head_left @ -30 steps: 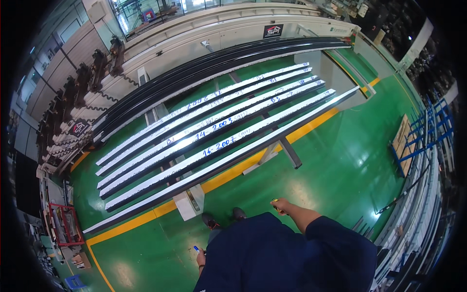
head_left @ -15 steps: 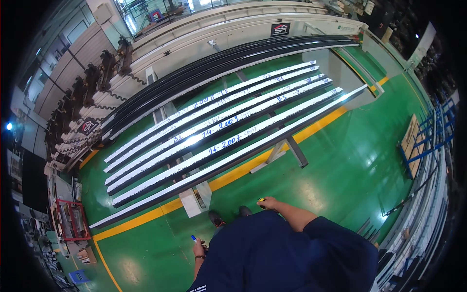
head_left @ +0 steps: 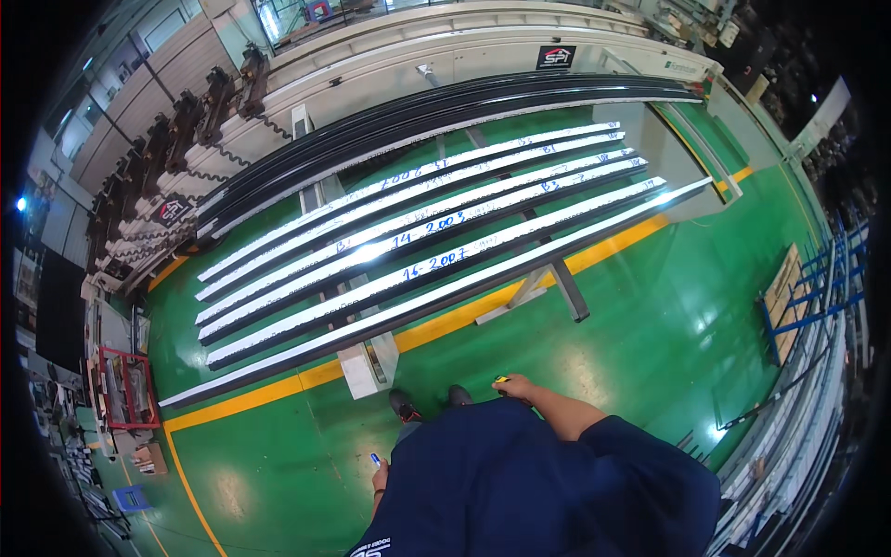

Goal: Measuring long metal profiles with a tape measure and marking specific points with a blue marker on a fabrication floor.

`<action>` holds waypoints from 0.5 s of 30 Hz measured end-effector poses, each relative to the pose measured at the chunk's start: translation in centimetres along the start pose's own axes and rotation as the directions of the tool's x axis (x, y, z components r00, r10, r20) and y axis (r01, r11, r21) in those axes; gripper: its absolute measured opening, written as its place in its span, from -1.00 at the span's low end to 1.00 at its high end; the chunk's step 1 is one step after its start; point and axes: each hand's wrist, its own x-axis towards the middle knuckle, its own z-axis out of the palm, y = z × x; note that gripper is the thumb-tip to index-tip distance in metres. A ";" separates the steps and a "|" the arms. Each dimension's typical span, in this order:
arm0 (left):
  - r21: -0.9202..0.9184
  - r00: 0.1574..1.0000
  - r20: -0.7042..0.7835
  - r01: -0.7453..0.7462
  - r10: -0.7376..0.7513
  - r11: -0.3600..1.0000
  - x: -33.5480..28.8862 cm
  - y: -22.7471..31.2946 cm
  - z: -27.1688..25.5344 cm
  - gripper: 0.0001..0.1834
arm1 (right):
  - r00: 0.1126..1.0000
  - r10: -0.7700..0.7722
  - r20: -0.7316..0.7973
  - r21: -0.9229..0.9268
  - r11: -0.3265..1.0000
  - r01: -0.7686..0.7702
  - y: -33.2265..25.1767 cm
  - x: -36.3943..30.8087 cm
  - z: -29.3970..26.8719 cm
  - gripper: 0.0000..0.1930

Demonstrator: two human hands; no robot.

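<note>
Low at my left side, my left hand [head_left: 380,477] is closed around a marker pen [head_left: 375,459]. Its blue end pokes out above my fingers. My right hand [head_left: 518,387] is held in front of me, closed on a small yellow-and-black tool [head_left: 502,379] that looks like a tape measure, partly covered by the fingers. Neither hand touches the long metal profiles [head_left: 422,275] lying side by side beyond my feet. Their upper faces are white and several carry blue handwriting. The nearest profile [head_left: 445,291] has a plain white top and dark side.
Grey supports [head_left: 568,295] hold the profiles above the green floor [head_left: 603,371], which has yellow lines. Black profiles [head_left: 445,110] lie behind, beside a long pale machine [head_left: 483,65]. A red rack [head_left: 128,388] stands left. A blue rack [head_left: 817,288] and stacked bars [head_left: 789,464] are right.
The view has shifted, and the profiles' near left ends sit higher in it. My left hand hangs a little nearer my body. Both hands keep what they hold.
</note>
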 end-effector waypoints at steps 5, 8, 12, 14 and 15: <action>-0.132 0.987 -0.080 0.131 -0.143 0.982 -0.1 1.8 0.3 -0.21 | 1.000 -0.027 -0.014 -0.019 0.999 0.026 -0.3 -0.4 0.1 -0.28; -0.283 0.994 -0.039 0.087 -0.102 0.955 -0.8 3.7 -0.9 -0.24 | 1.000 -0.011 -0.012 -0.030 1.000 0.011 -0.2 -1.3 -0.5 -0.32; -0.403 0.999 -0.025 0.014 -0.026 0.915 -2.1 4.6 -1.6 -0.28 | 0.995 0.004 0.101 0.078 0.997 -0.012 -1.5 -2.4 -1.7 -0.41; -0.341 0.998 -0.043 0.023 -0.040 0.940 -2.6 5.3 -1.8 -0.27 | 0.993 0.009 0.116 0.144 0.989 -0.026 -2.1 -2.8 -1.7 -0.46; -0.311 0.998 -0.053 0.027 -0.046 0.950 -3.1 5.7 -2.0 -0.26 | 0.992 0.009 0.124 0.176 0.984 -0.031 -2.3 -3.0 -1.6 -0.49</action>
